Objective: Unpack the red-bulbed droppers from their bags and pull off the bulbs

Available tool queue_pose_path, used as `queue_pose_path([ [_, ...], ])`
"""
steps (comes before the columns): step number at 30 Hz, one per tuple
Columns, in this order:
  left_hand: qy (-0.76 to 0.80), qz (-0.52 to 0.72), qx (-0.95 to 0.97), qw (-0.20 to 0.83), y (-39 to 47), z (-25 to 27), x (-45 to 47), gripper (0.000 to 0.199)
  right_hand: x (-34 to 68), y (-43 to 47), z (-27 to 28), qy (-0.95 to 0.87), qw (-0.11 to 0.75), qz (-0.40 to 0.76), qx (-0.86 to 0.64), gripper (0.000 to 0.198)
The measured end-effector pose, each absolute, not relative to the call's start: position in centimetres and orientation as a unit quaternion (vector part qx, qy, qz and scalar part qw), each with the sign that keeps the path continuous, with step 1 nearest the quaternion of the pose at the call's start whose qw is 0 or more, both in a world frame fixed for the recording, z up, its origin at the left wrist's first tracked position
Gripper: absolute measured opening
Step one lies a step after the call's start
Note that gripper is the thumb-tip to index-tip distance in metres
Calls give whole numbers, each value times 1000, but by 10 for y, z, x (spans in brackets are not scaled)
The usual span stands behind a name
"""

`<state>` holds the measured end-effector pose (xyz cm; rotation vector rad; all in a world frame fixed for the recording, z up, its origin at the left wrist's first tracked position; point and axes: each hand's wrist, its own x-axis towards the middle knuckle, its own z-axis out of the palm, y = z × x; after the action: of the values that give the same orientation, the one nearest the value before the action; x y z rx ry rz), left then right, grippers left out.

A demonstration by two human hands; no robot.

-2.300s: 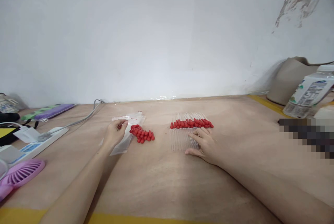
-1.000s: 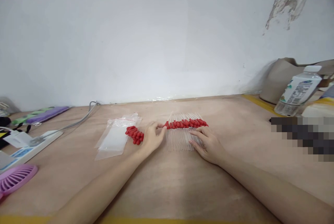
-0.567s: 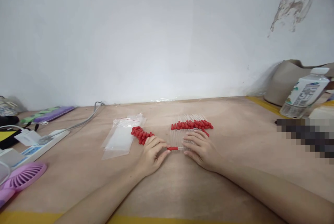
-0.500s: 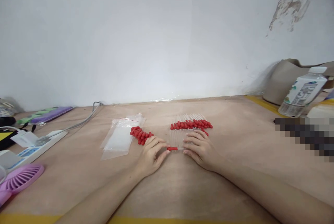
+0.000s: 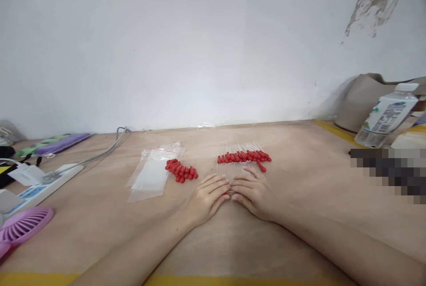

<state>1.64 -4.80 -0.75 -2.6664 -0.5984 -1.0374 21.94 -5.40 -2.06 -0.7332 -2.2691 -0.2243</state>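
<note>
Under my fingers (image 5: 240, 183) I note tubes (image 5: 229, 169), clear and glossy; glass or plastic, I cannot tell. Bulbs (image 5: 181, 171): smooth, rubbery-looking, low sheen. Bags (image 5: 151, 177): thin, shiny plastic film. Table (image 5: 199, 250): wood-look, smooth, matt. Wall (image 5: 183, 46): matt, rough at the peeled patch (image 5: 377, 4). Fan (image 5: 28, 224): smooth plastic.

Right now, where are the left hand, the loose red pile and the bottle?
Left hand (image 5: 207, 200): head view, back of the hand.
Red pile (image 5: 181, 171): head view, its middle.
Bottle (image 5: 386, 115): head view, its labelled side.

Red bulb (image 5: 226, 193) mostly hidden btwn hands (image 5: 208, 196) (image 5: 252, 193), pink fan (image 5: 29, 226) cut off L edge, dark item (image 5: 392, 171) pixelated.
</note>
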Motion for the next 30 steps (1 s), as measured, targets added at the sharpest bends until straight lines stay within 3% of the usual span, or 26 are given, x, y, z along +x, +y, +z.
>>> queue_pose_path([
  [8, -163, -328, -914, 176, -51, -4, 15, 18, 217, -53, -29, -881, 409, -88, -221, 16],
  [20, -176, -308, -924, 140, -53, -3, 13, 14, 227, -57, -25, -886, 372, -191, -202, 13],
  [30, -180, -327, -910, 182, -53, -3, 8, 11, 241, -61, -14, -882, 360, -248, -176, 14],
])
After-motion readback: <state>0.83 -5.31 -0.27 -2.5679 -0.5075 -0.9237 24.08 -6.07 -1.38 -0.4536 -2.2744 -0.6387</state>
